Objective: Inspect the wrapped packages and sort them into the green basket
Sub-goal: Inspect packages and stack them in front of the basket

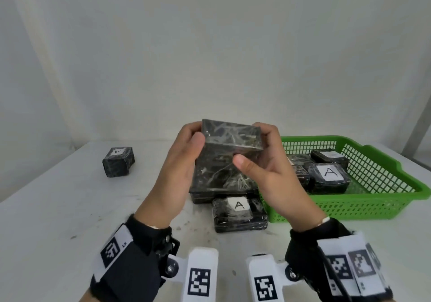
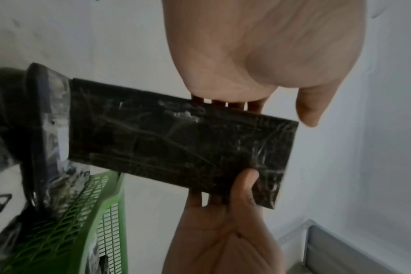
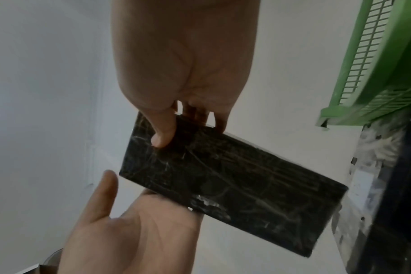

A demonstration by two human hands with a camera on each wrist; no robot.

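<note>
Both hands hold one black wrapped package [image 1: 231, 136] up above the table, with no label showing on it. My left hand [image 1: 189, 147] grips its left end, fingers curled behind it. My right hand [image 1: 261, 157] grips the right end, thumb pressed on the near face. In the left wrist view the package [image 2: 176, 144] lies between my left hand [image 2: 258, 64] and right hand [image 2: 223, 222]. The right wrist view shows the package [image 3: 235, 185], the right hand [image 3: 183, 74] and the left hand [image 3: 129, 231]. The green basket [image 1: 373, 199] stands to the right.
A large black package [image 1: 219, 180] lies on the white table [image 1: 70, 208] under my hands. A package marked A [image 1: 240, 215] lies in front of it, and a small one marked A [image 1: 118, 161] at far left. The basket holds several packages, one marked A [image 1: 328, 178].
</note>
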